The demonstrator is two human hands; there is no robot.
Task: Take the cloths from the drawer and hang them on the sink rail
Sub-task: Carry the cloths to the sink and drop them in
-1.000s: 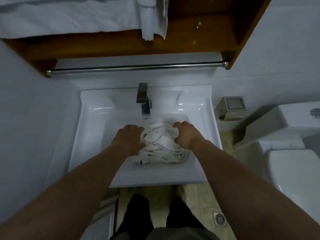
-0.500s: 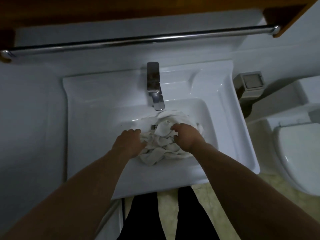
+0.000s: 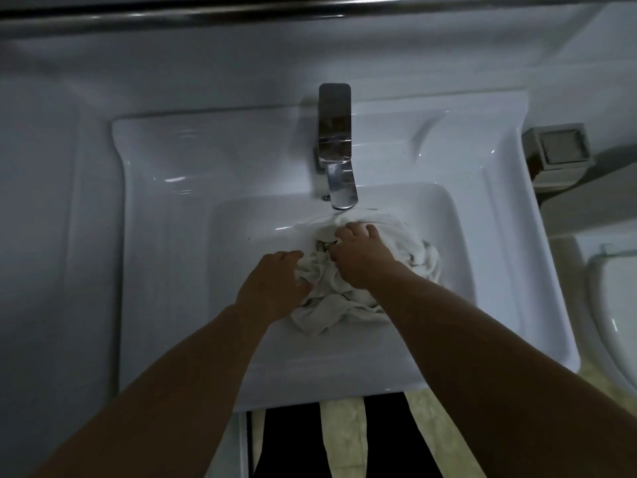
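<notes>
1. Both bare hands work a crumpled white cloth bundle [image 3: 348, 305] lying in the basin of a glossy white rectangular ceramic sink [image 3: 165, 236], seen from the head cam.
2. L hand [image 3: 272, 288]: fingers curled into the bundle's left edge, gripping a fold of fabric; knuckles up, wrist over the basin's near slope.
3. R hand [image 3: 362, 257]: fingers bent down onto the top of the bundle, thumb side tucked into a dark crease at centre; appears to pinch cloth there, tho fingertips are partly buried & the exact hold is hard to read.
4. The two hands sit close together, nearly touching, w/ a ridge of cloth bunched between them.
5. Cloth spills out beyond the R hand to the far right of the basin & below both wrists toward the near rim; a darker patch shows at its right edge.
6. Just beyond the R hand's fingertips: spout of a chrome square-bodied tap [image 3: 336, 146], ending above the cloth's far edge.
7. Well beyond the grip, across the top of frame: a horizontal round chrome sink rail [image 3: 172, 12], bare where visible.
8. Far right of the grip, off the sink: a small square grey metal box [image 3: 558, 150] on the wall, & the rim of a white toilet [image 3: 613, 322].
9. Below the forearms: dark trouser legs [image 3: 396, 439] & pale tiled floor [image 3: 341, 439].
</notes>
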